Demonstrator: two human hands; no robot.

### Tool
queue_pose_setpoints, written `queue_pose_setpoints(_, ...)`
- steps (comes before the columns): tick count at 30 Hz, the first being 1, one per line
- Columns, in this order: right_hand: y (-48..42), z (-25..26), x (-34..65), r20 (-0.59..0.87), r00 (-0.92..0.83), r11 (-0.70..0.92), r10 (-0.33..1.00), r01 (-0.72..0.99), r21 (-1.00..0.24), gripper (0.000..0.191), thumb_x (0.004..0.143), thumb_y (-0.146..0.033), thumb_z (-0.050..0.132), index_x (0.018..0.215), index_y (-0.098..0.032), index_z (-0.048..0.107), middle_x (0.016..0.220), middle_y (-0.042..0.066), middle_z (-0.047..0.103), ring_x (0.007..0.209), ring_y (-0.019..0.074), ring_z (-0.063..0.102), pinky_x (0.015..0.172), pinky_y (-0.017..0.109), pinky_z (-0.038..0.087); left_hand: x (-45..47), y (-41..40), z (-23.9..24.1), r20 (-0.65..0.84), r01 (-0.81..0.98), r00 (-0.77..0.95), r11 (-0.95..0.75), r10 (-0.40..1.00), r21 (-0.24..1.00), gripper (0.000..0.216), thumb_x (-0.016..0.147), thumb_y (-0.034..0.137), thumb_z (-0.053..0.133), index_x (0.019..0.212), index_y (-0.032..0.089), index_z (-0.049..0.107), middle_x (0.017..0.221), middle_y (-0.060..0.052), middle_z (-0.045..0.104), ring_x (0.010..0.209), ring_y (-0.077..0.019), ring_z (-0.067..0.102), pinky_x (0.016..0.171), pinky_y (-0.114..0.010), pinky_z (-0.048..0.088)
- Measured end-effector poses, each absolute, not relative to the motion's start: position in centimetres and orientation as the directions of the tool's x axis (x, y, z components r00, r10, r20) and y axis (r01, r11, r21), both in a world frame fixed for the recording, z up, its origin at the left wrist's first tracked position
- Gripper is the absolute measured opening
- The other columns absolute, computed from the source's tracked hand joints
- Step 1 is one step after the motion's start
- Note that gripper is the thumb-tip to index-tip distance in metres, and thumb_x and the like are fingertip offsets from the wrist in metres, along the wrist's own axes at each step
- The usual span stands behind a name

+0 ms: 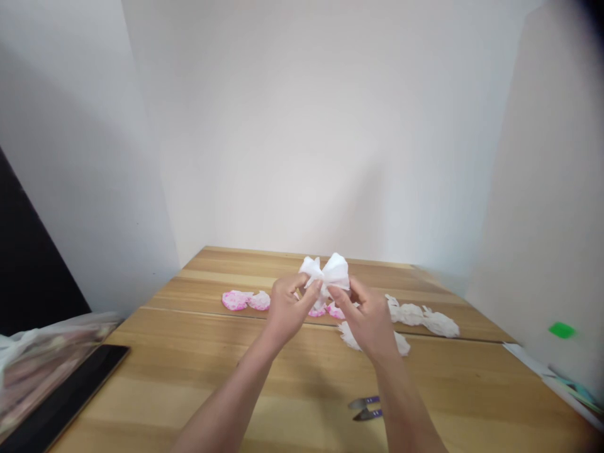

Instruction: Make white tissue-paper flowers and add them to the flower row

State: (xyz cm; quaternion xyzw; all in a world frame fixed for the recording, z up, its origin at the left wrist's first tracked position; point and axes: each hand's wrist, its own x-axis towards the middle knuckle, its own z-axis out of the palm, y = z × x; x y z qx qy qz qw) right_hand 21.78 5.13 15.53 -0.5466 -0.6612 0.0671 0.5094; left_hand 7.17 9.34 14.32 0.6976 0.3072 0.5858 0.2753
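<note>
A white tissue-like paper bow [336,270], gathered at its middle, is held up above the table between both hands. My left hand [291,302] pinches its left side with thumb and fingers. On the other side, my right hand [365,311] grips it near the gathered centre, thumb in front. Behind my hands lies a row of crumpled paper pieces: pink-and-white ones [236,300] on the left and white ones [441,323] on the right. Another white piece [348,336] is partly hidden by my right hand. Thread snips [365,402] with purple handles lie by my right forearm.
The wooden table [189,371] has a seam across it and meets a pale wall at the back. At the left edge lie a dark flat slab [70,402] and a clear plastic bag [42,358]. Papers [557,380] rest at the right edge.
</note>
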Motion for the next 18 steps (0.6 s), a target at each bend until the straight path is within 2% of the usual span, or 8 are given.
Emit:
queue_pose_setpoints(3,5.20,15.41,21.70,0.626,0.170,0.383,0.761,0.661,-0.645,0.036,0.086,-0.046,0.051,0.063,-0.018,0.051,0.054,-0.004,0.048,0.052,0.0106,0.044,0.051,0.021,0.033,7.26,9.22,14.27,0.705,0.165,0.164,-0.724,0.690,0.670,0.044,0.086,0.037,0.050,0.050,0.017,0.035,0.050,0.004,0.034,0.051,-0.0084,0.032,0.053,-0.023,0.027)
queue_pose_setpoints(6,5.26,15.32,21.60,0.651,0.215,0.392,0.728,0.648,-0.653,0.038,0.086,-0.045,0.052,0.059,-0.019,0.045,0.052,-0.005,0.043,0.051,0.0100,0.042,0.050,0.021,0.032,7.26,9.18,14.27,0.721,0.179,0.178,-0.742,0.670,0.646,0.044,0.086,0.036,0.050,0.049,0.017,0.036,0.050,0.004,0.035,0.051,-0.0086,0.033,0.054,-0.023,0.028)
queue_pose_setpoints(12,5.25,15.21,21.41,0.698,0.192,0.407,0.690,0.694,-0.593,0.039,0.087,-0.042,0.052,0.057,-0.019,0.044,0.051,-0.005,0.040,0.050,0.0091,0.038,0.050,0.021,0.031,7.14,9.31,14.66,0.609,0.111,0.139,-0.623,0.781,0.774,0.031,0.082,0.038,0.055,0.060,0.016,0.050,0.060,0.002,0.048,0.061,-0.0107,0.044,0.059,-0.022,0.033)
queue_pose_setpoints(15,5.36,15.16,21.44,0.712,0.112,0.450,0.693,0.704,-0.549,0.038,0.088,-0.042,0.051,0.058,-0.018,0.048,0.053,-0.004,0.044,0.052,0.0097,0.041,0.053,0.022,0.033,7.32,9.62,14.44,0.545,0.096,0.147,-0.560,0.826,0.823,0.034,0.081,0.041,0.055,0.059,0.016,0.048,0.058,0.003,0.043,0.058,-0.0101,0.038,0.055,-0.022,0.029)
queue_pose_setpoints(18,5.47,15.27,21.55,0.686,0.078,0.466,0.724,0.678,-0.569,0.031,0.088,-0.042,0.052,0.069,-0.018,0.058,0.062,-0.002,0.054,0.057,0.0112,0.049,0.054,0.021,0.036,7.59,9.83,14.00,0.539,0.096,0.127,-0.551,0.833,0.829,0.041,0.083,0.043,0.051,0.054,0.016,0.042,0.054,0.003,0.037,0.054,-0.0095,0.035,0.052,-0.023,0.026)
